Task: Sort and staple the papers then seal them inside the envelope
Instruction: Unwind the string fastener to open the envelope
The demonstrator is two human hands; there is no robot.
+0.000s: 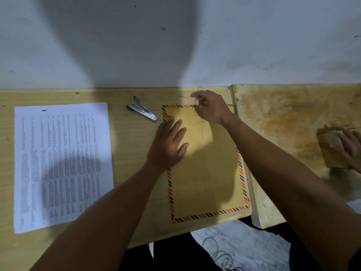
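A brown envelope (207, 173) with a red and black striped border lies flat on the wooden table (129, 145). My left hand (169, 145) rests flat on its upper left part, fingers spread. My right hand (212, 107) is at the envelope's top edge, fingers pinched on a thin closure string (196, 94) that loops above it. A small round fastener (202, 121) shows on the envelope below that hand. A stack of printed papers (62, 165) lies at the left. A stapler (141, 111) with green ends lies between the papers and the envelope.
A second, worn wooden table (289, 114) adjoins on the right. There another person's hand (351, 147) rests on a small brown block (332, 151). A white wall rises behind the tables. Cables (220, 253) lie on the floor below.
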